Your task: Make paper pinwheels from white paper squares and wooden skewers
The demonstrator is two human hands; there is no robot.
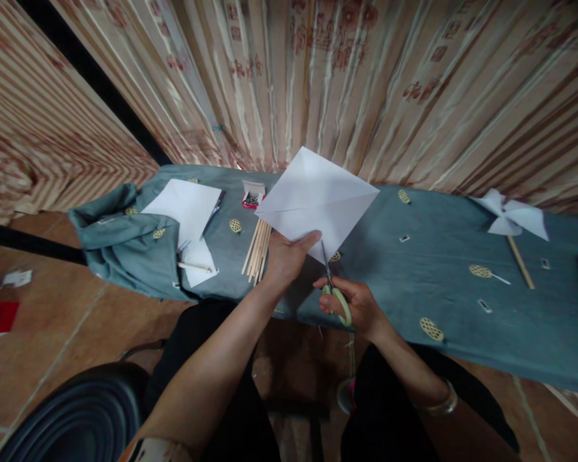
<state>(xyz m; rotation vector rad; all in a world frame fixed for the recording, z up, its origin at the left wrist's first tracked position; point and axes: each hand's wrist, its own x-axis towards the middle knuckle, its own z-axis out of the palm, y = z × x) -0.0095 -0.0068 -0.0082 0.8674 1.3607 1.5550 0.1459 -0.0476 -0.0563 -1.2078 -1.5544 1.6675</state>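
Note:
My left hand (pixel 285 258) pinches the lower corner of a square white paper sheet (pixel 318 199), held up like a diamond with fold creases across it. My right hand (pixel 354 303) grips green-handled scissors (pixel 336 294), fingers through the loops. The blades (pixel 325 260) point up and meet the sheet's bottom corner. Both hands hover over the near edge of a table covered with a blue-grey cloth (pixel 414 269).
On the cloth lie a bundle of wooden sticks (pixel 257 250), a small box of pins (pixel 253 194), white sheets (pixel 185 205) at left and a finished paper pinwheel on a stick (pixel 510 221) at right. A striped curtain hangs behind. A dark stool (pixel 81 417) stands lower left.

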